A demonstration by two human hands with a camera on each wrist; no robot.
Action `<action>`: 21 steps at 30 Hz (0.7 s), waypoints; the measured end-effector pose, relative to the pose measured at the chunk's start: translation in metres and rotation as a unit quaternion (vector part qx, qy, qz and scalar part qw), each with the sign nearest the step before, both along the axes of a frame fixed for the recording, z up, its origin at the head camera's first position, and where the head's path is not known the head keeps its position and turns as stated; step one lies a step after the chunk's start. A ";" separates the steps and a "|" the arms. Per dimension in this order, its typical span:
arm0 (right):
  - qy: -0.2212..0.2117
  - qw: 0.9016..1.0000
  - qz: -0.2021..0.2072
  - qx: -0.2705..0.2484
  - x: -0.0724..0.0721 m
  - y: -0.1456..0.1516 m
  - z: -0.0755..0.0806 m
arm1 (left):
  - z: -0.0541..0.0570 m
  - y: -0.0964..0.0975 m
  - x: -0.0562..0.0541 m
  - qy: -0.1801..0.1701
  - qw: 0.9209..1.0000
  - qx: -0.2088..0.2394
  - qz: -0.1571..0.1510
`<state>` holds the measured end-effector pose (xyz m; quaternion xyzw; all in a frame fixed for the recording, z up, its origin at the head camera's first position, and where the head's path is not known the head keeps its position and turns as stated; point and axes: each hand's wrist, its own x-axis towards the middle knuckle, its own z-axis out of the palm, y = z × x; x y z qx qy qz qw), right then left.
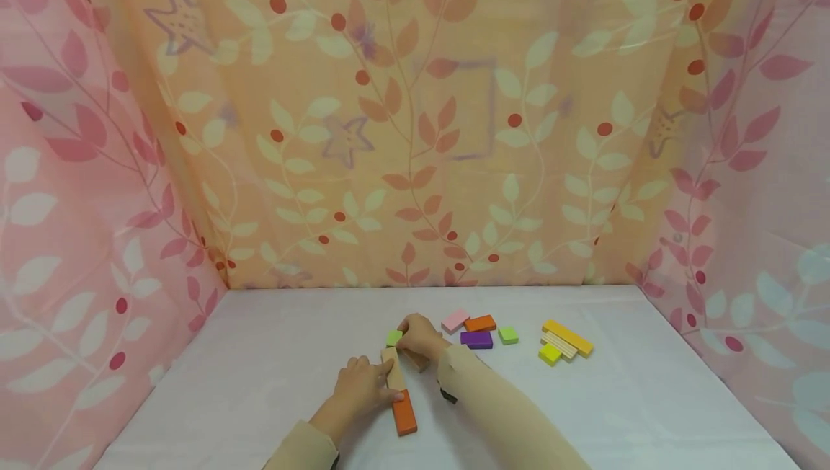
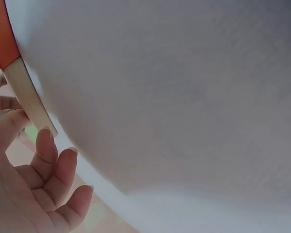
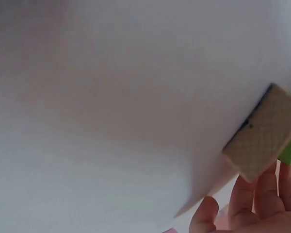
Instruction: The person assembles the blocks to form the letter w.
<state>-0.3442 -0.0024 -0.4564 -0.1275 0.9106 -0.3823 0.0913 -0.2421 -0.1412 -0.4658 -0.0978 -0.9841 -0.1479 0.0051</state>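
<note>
Your left hand [image 1: 363,383] is relaxed, touching the first wooden block [image 1: 395,378], with your thumb where that meets the orange block [image 1: 405,416] end to end on the white table [image 1: 259,355]. Your right hand [image 1: 420,337] grips a second wooden block [image 3: 262,133] (angled to the first), near a green block [image 1: 394,339]. A purple block [image 1: 476,340] lies farther right.

the left grip [image 1: 362,383] lies loosely bent, the right grip [image 1: 421,337] curled.
</note>
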 end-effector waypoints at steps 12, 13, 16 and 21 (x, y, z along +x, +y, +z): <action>-0.080 0.972 -0.109 -0.191 -0.010 0.010 -0.010 | 0.000 0.004 0.000 0.009 1.000 -0.015 0.006; -0.085 0.970 -0.110 -0.199 -0.010 0.013 -0.008 | -0.001 0.004 -0.001 0.010 1.000 -0.020 0.007; -0.093 0.970 -0.104 -0.199 -0.006 0.022 0.000 | -0.002 0.005 -0.002 0.008 0.999 -0.029 0.011; -0.111 0.972 -0.077 -0.191 0.011 0.041 0.013 | -0.003 0.004 -0.003 0.005 0.999 -0.048 0.019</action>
